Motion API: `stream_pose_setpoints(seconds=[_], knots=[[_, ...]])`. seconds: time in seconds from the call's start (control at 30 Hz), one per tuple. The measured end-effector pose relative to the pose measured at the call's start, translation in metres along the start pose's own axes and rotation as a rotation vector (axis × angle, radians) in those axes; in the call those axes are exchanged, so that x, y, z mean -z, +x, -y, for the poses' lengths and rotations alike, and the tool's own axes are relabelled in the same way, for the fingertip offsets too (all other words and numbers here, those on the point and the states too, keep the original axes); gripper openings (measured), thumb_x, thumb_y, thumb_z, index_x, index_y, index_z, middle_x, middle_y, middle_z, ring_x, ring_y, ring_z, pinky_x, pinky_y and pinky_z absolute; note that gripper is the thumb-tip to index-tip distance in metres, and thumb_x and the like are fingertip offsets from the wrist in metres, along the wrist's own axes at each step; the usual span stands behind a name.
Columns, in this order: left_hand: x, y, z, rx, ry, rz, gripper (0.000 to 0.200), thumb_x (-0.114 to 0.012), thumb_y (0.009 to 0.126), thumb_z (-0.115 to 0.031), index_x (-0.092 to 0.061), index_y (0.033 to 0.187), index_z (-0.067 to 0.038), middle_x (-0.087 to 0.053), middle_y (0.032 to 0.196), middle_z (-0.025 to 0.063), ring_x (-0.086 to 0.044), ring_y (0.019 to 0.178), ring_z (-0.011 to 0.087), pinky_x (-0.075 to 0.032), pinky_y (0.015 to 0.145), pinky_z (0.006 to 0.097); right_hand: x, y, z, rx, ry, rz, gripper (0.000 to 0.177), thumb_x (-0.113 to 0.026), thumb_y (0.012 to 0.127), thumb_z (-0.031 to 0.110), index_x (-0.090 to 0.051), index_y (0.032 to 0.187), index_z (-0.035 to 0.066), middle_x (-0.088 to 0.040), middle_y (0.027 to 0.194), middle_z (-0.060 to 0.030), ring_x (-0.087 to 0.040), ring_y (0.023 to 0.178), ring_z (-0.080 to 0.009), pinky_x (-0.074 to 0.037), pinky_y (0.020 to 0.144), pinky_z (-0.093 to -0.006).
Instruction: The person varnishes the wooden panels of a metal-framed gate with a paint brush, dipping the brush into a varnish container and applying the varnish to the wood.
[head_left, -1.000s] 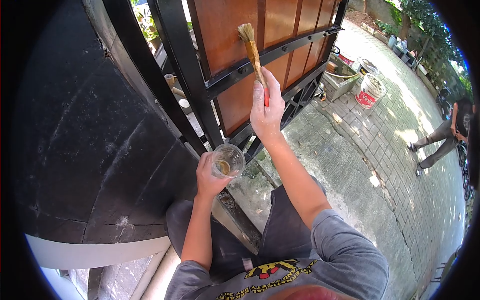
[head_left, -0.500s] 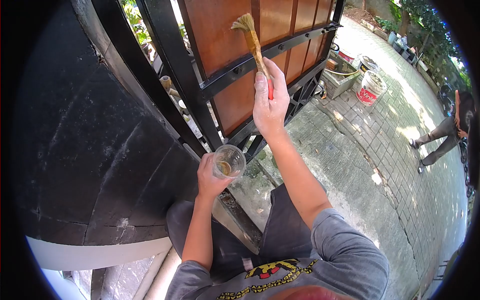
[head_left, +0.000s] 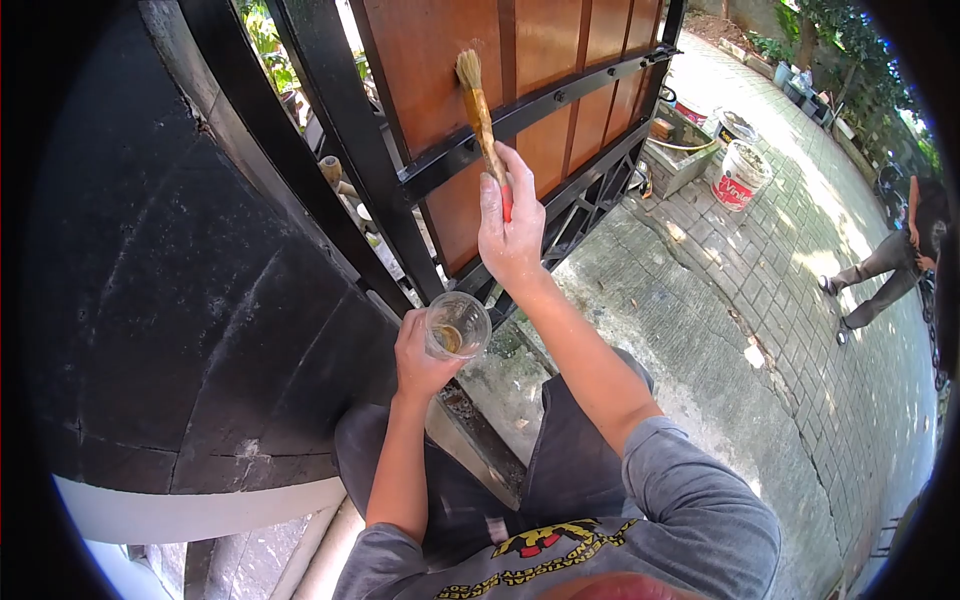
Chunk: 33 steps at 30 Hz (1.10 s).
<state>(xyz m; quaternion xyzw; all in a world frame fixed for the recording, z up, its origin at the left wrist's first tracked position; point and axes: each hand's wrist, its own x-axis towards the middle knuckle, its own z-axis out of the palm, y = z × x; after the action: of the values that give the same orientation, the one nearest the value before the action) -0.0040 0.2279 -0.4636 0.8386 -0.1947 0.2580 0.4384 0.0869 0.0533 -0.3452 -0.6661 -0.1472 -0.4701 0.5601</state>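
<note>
My right hand is closed round the red-ended handle of a paintbrush. Its pale bristles point up and lie against, or very close to, a brown wooden panel set in a black metal gate frame. Lower down, my left hand grips a clear plastic cup with a little yellowish-brown liquid at the bottom. The cup is beside the gate's lower corner, above my lap.
A black wall surface rises close on my left. Right of the gate stand a white and red bucket and a concrete planter box on the paving. Another person stands at the far right.
My right hand has moved left and slightly down with the paintbrush, and the brush tip has shifted left and down along the panel. My left hand and the cup have stayed in place.
</note>
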Motion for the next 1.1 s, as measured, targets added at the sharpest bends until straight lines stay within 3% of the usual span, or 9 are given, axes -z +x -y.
stream_pose_setpoints(seconds=[0.03,0.13,0.53,0.63,0.73,0.77,0.9,1.0,1.1], knots=[[0.0,0.0,0.001,-0.002,0.002,-0.003,0.061,-0.094,0.057,-0.016,-0.069,0.11,0.0,-0.066,0.105,0.0151,-0.068,0.094,0.0348,-0.056,0.083,0.0423,0.0,-0.004,0.001,-0.052,-0.019,0.019,0.04,-0.058,0.106,0.012,-0.051,0.143,0.0,-0.066,0.084,-0.0162,-0.065,0.068,-0.0223,-0.054,0.068,-0.0335],[-0.001,-0.001,0.003,0.009,0.0,-0.006,0.061,-0.094,0.057,-0.016,-0.069,0.11,0.0,-0.066,0.106,0.0151,-0.067,0.094,0.0348,-0.056,0.083,0.0424,-0.001,-0.011,-0.001,-0.121,-0.01,0.05,0.041,-0.057,0.107,0.014,-0.049,0.144,-0.002,-0.07,0.099,-0.0141,-0.063,0.078,-0.0148,-0.053,0.076,-0.0284],[0.001,-0.001,0.004,-0.018,0.001,-0.024,0.063,-0.096,0.057,-0.019,-0.069,0.11,0.0,-0.066,0.106,0.0148,-0.067,0.095,0.0346,-0.056,0.083,0.0426,0.004,0.005,0.008,-0.108,-0.042,0.082,0.04,-0.057,0.108,0.016,-0.049,0.145,0.0,-0.067,0.093,-0.0096,-0.059,0.077,-0.0104,-0.05,0.074,-0.0259],[0.003,0.001,0.001,-0.032,0.01,-0.018,0.059,-0.095,0.062,-0.016,-0.07,0.113,-0.001,-0.067,0.105,0.0134,-0.069,0.093,0.0305,-0.057,0.083,0.0389,0.004,0.012,0.005,-0.011,-0.078,0.025,0.039,-0.056,0.109,0.017,-0.05,0.144,0.0,-0.065,0.087,-0.0076,-0.058,0.075,-0.0099,-0.05,0.073,-0.0263],[0.004,0.001,-0.001,-0.047,0.011,-0.017,0.059,-0.095,0.062,-0.016,-0.07,0.113,-0.001,-0.067,0.105,0.0134,-0.069,0.093,0.0303,-0.057,0.084,0.0389,0.011,0.022,0.014,-0.091,-0.063,0.014,0.037,-0.057,0.107,0.015,-0.054,0.14,-0.001,-0.068,0.086,-0.0187,-0.066,0.07,-0.0223,-0.054,0.07,-0.0339],[0.004,0.0,0.0,-0.044,0.01,-0.018,0.06,-0.095,0.06,-0.017,-0.069,0.112,-0.001,-0.067,0.105,0.0139,-0.068,0.094,0.0319,-0.056,0.083,0.0403,0.015,0.024,0.015,-0.097,-0.078,0.006,0.036,-0.057,0.107,0.016,-0.055,0.139,-0.001,-0.067,0.083,-0.0166,-0.061,0.068,-0.0175,-0.052,0.068,-0.0318],[0.004,0.0,0.003,-0.027,0.003,-0.019,0.063,-0.096,0.057,-0.021,-0.068,0.11,0.0,-0.066,0.106,0.015,-0.067,0.095,0.035,-0.055,0.083,0.0432,0.013,0.027,-0.002,0.023,-0.041,-0.178,0.037,-0.057,0.108,0.018,-0.056,0.139,-0.001,-0.068,0.084,-0.0096,-0.06,0.071,-0.0125,-0.051,0.068,-0.0292],[0.004,-0.001,0.002,-0.027,0.004,-0.019,0.063,-0.097,0.057,-0.021,-0.068,0.11,0.0,-0.066,0.105,0.0148,-0.067,0.094,0.035,-0.055,0.083,0.043,0.022,0.02,0.004,-0.135,0.005,-0.096,0.036,-0.058,0.108,0.019,-0.058,0.137,-0.002,-0.069,0.087,-0.0094,-0.061,0.073,-0.0121,-0.051,0.07,-0.0283],[0.003,0.001,-0.001,-0.033,-0.001,-0.019,0.064,-0.097,0.057,-0.02,-0.068,0.11,0.0,-0.066,0.104,0.0146,-0.067,0.093,0.0348,-0.056,0.082,0.0426,0.022,0.012,0.001,-0.091,0.116,-0.057,0.036,-0.058,0.107,0.02,-0.06,0.136,-0.002,-0.069,0.087,-0.0089,-0.061,0.074,-0.0114,-0.052,0.071,-0.0278]])
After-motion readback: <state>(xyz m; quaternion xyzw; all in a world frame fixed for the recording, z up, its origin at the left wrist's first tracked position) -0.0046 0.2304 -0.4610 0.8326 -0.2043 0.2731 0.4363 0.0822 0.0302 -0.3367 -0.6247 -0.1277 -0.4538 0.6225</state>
